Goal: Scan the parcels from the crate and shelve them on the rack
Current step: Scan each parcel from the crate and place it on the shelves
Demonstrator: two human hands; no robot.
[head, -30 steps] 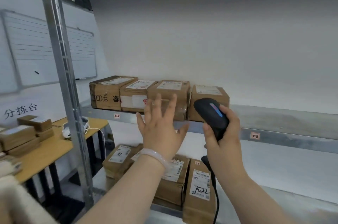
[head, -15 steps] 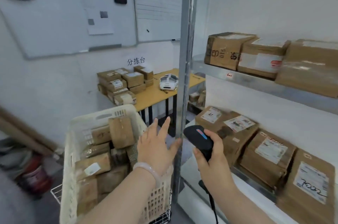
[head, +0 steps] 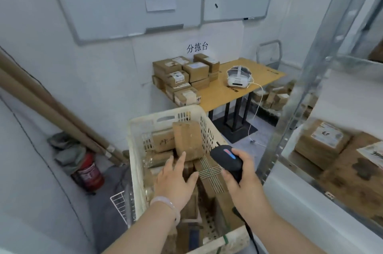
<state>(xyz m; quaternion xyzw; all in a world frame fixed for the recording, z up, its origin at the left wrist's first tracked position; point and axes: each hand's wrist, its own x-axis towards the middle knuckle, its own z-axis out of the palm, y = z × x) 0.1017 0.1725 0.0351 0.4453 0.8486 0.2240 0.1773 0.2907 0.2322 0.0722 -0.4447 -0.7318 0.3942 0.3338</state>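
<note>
Right, the white crate [head: 133, 150] sits low in the middle of the view, its long axis running from six o'clock up to twelve, packed with brown parcels [head: 161, 141]. One tall parcel [head: 187, 141] stands on end near the far wall, its long axis roughly twelve-to-six and its top tipped a little toward eleven. The left hand [head: 176, 181] hangs over the crate with fingers spread and straight, holding nothing. Its forefinger reaches the tall parcel's lower edge, though I cannot tell whether it touches. The right hand [head: 242, 179] is wrapped round a black scanner [head: 227, 159], thumb laid on top. The scanner's head points to about ten o'clock, over the crate's right rim, and its handle runs back toward five. At three o'clock stands the rack [head: 290, 119], with more parcels on its lower shelf. At one o'clock beyond the crate, a wooden table [head: 244, 96] bears stacked boxes [head: 182, 77] and a white headset [head: 239, 76]. At nine o'clock a red fire extinguisher [head: 89, 173] stands under leaning cardboard tubes [head: 51, 108].
</note>
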